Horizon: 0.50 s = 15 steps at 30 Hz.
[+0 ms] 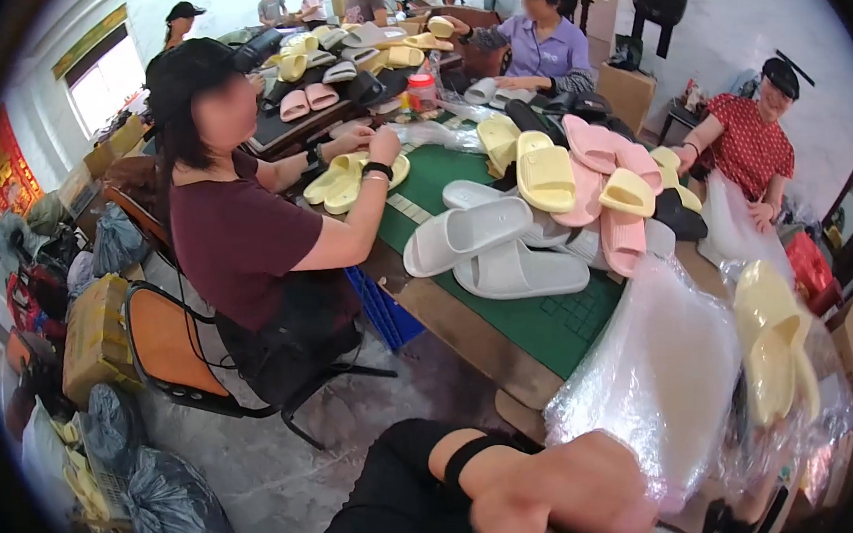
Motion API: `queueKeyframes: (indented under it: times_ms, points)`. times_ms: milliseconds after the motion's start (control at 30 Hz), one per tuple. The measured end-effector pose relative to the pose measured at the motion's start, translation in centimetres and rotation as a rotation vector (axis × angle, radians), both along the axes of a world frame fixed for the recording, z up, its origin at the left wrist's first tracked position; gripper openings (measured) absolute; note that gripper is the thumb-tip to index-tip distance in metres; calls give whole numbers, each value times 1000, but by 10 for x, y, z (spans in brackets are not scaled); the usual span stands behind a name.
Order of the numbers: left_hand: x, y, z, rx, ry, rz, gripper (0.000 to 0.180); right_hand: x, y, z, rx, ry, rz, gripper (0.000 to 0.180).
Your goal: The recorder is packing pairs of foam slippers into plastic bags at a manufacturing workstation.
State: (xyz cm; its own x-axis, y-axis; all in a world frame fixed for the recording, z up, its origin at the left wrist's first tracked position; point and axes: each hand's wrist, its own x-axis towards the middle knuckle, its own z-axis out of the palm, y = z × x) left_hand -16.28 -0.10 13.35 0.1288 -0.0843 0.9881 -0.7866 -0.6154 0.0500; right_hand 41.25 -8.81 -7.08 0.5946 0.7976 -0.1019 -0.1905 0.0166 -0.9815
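Note:
My left hand (574, 490), with a black band at the wrist, reaches across the lower middle. It is blurred, and its fingers are partly hidden, so I cannot tell whether they grip anything. Against its far side lies a stack of clear plastic bags (655, 369), hanging over the table's near edge. To the right, a pair of yellow slippers (768, 340) sits by clear plastic wrap. My right hand is out of view. Beyond the bags, grey slippers (517, 269), a pink slipper (592, 143) and a yellow slipper (546, 177) lie heaped on the green-topped table (429, 171).
At the left, a person (241, 201) handles yellow slippers (345, 183). Other people work around the far tables, one in red (752, 136) at the right. An orange chair (177, 346), a blue crate (385, 310) and dark plastic sacks (175, 512) stand on the floor.

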Motion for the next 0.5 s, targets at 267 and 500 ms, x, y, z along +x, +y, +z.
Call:
queueKeyframes:
  times_ms: [267, 500]
  points:
    - [7, -66, 56, -260, -586, 261, 20, 0, 74, 136, 9, -323, -186, 40]
    - [20, -72, 46, -220, -608, 348, 20, -20, 86, 94, -180, 20, -52, 19]
